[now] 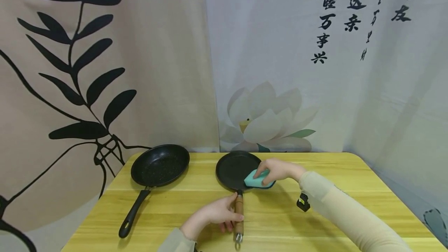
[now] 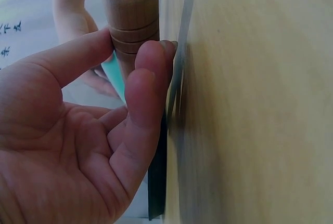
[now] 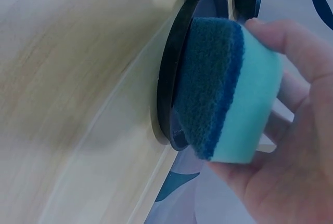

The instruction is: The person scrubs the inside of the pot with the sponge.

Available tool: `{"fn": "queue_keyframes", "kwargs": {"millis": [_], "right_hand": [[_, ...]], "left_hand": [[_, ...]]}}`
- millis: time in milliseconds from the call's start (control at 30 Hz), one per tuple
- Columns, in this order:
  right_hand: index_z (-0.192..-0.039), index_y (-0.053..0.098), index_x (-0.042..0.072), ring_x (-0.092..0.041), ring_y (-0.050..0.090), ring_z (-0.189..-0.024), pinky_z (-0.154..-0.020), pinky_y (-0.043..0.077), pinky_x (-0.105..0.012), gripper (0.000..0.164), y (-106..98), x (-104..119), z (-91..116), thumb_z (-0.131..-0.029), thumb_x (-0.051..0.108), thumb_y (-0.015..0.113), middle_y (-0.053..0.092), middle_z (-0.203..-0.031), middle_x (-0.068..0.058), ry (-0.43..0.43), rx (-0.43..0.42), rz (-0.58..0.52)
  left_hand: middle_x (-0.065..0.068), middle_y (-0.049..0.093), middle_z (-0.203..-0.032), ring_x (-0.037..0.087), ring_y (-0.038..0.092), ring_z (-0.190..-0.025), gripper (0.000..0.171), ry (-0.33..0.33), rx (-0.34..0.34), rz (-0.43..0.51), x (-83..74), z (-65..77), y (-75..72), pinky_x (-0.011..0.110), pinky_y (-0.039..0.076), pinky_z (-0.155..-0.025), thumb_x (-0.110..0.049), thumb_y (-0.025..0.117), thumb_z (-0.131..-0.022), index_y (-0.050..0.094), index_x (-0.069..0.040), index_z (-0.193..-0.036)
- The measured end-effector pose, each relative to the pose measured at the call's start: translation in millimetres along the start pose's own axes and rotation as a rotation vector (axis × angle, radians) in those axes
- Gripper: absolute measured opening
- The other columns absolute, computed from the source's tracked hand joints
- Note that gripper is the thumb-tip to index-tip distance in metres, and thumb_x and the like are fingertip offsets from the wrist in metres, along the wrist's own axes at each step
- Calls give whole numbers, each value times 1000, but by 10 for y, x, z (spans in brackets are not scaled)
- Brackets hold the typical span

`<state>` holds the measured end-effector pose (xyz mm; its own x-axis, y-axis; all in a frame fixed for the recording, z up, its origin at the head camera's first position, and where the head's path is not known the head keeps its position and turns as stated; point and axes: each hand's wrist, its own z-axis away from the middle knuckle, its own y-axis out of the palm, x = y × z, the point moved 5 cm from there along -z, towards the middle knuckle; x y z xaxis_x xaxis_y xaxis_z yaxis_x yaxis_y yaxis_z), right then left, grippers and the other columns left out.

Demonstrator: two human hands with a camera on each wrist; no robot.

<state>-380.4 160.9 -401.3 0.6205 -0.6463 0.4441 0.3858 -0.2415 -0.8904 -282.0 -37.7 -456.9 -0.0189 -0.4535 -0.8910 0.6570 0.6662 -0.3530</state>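
On the table (image 1: 294,230) before me, the left grip (image 1: 220,211) pinches the wooden handle (image 1: 239,207) of a flat pan (image 1: 233,168), likely to steady it; the right grip (image 1: 275,169) clasps a teal sponge (image 1: 252,182) at the pan's near right, scouring side (image 3: 208,78) panward.

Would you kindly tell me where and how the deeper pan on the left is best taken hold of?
Probably by the middle of its long black handle, coming from the near side: the handle juts out toward the near left, away from the round pan body.
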Motion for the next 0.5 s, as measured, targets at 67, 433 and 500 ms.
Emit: {"fn": "queue_keyframes", "kwargs": {"millis": [67,433,500], "right_hand": [[-113,75,20,-20,58,-109,-92,49,-41,34,10,5,-11,-79,18,73,64,-115,4,-13,-5,-1],[-112,74,23,-17,57,-110,-91,49,-39,33,75,36,-73,-79,20,73,63,-116,7,-31,-11,-8],[-113,74,23,-18,57,-110,-92,49,-39,33,78,46,-85,-80,20,73,62,-117,6,-35,-10,-8]], "left_hand": [[9,67,-69,16,59,-52,85,-1,-2,-2,3,1,-1,26,47,-41,-18,68,-92,12,8,-151],[8,67,-70,17,60,-53,86,3,-5,2,39,-22,4,25,47,-41,-19,68,-93,11,8,-151],[8,68,-70,17,60,-53,86,1,-7,0,36,-21,4,25,47,-41,-19,68,-92,11,8,-151]]}}
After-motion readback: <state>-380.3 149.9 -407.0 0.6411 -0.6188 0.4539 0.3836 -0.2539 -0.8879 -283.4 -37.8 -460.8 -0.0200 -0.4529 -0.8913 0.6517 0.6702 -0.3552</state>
